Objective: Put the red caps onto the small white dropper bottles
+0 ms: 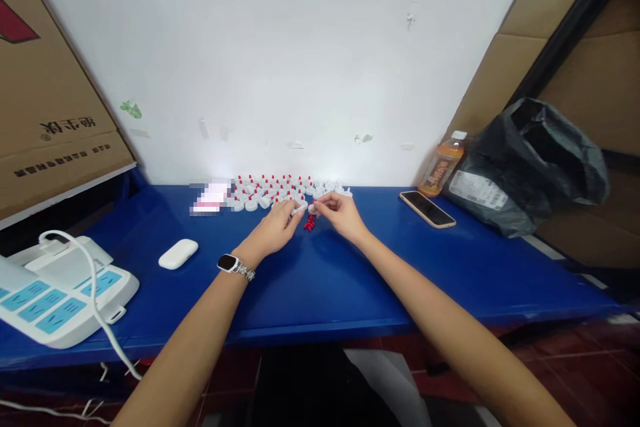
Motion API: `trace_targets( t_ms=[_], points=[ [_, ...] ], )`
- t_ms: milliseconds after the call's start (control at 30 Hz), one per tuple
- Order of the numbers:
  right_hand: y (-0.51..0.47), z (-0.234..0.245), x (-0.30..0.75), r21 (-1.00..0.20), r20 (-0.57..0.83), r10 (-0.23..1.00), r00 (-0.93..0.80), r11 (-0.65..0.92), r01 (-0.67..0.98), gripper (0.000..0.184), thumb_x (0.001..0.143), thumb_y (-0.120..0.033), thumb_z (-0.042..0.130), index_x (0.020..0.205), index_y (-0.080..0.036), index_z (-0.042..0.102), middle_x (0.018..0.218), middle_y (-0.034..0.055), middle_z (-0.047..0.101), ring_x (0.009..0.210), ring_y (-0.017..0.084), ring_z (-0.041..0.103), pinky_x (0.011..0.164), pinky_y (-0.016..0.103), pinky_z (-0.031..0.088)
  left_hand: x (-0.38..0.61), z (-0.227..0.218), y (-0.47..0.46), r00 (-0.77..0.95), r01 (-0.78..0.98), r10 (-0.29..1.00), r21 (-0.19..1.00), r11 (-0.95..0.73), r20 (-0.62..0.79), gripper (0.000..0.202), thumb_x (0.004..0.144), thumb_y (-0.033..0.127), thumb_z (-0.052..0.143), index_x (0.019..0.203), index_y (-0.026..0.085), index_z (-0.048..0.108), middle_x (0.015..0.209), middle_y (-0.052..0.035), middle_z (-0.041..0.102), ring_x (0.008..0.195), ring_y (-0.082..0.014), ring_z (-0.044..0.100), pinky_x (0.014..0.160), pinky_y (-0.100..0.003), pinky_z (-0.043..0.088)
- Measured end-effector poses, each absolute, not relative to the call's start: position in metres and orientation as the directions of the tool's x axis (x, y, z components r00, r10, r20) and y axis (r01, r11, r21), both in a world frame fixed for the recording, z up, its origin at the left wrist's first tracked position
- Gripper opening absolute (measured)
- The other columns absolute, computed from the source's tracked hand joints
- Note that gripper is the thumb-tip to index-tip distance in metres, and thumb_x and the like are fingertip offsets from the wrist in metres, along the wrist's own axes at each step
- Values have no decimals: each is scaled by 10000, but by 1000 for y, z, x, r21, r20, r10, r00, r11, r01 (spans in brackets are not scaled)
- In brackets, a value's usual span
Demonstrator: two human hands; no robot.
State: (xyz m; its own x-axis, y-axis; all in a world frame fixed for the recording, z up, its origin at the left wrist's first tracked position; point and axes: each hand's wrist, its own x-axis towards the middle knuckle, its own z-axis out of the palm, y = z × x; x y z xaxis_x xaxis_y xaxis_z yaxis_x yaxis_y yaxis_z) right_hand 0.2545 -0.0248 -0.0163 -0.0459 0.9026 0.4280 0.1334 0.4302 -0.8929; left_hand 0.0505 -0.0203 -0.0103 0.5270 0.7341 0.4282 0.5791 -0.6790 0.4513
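Observation:
My left hand (278, 225) is closed on a white nozzle cap (299, 207), gripped between thumb and fingers near the front of the group. My right hand (345, 215) is pinched just to the right of it, with what looks like a small red tip at its fingertips; the fingers partly hide it. Below the fingertips lies a small pile of loose red tips (309, 223). Behind both hands, many white caps with red tips (273, 185) stand in rows by the wall. Toward the right end, several white caps (331, 186) show no red tip.
On the blue table (320, 287), a white earbud case (179, 254) and a power strip (65, 300) with a cable lie left. To the right are a phone (427, 209), a drink bottle (442, 163) and a black plastic bag (525, 167). Cardboard (60, 80) stands at the left edge.

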Motion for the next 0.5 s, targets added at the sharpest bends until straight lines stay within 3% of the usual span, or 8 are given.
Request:
trace_targets(
  t_ms=[100, 333, 500],
  points=[
    [-22, -15, 254, -930, 366, 931, -12, 365, -42, 357, 674, -524, 820, 752, -198, 698, 700, 32, 717, 606, 158, 609, 644, 314, 490, 55, -9, -24, 552, 569, 724, 447, -690, 414, 364, 1040, 481, 308, 1050, 217, 560, 1033, -82, 622, 1013, -240, 581, 928, -425, 483],
    [-31, -9, 243, -948, 305, 952, -8, 303, -97, 366, 607, -528, 858, 695, -196, 731, 605, -9, 650, 546, 119, 509, 554, 272, 403, 63, -9, -30, 587, 501, 670, 446, -742, 455, 349, 1053, 456, 287, 1047, 213, 538, 997, -78, 602, 997, -231, 580, 936, -422, 484],
    [-35, -7, 236, -938, 293, 954, 61, 299, -177, 367, 586, -510, 874, 690, -193, 723, 596, -12, 640, 555, 122, 503, 571, 275, 412, 66, -12, -31, 558, 515, 683, 448, -731, 472, 328, 1059, 442, 280, 1069, 204, 505, 1024, -87, 587, 997, -236, 568, 921, -433, 480]
  ],
)
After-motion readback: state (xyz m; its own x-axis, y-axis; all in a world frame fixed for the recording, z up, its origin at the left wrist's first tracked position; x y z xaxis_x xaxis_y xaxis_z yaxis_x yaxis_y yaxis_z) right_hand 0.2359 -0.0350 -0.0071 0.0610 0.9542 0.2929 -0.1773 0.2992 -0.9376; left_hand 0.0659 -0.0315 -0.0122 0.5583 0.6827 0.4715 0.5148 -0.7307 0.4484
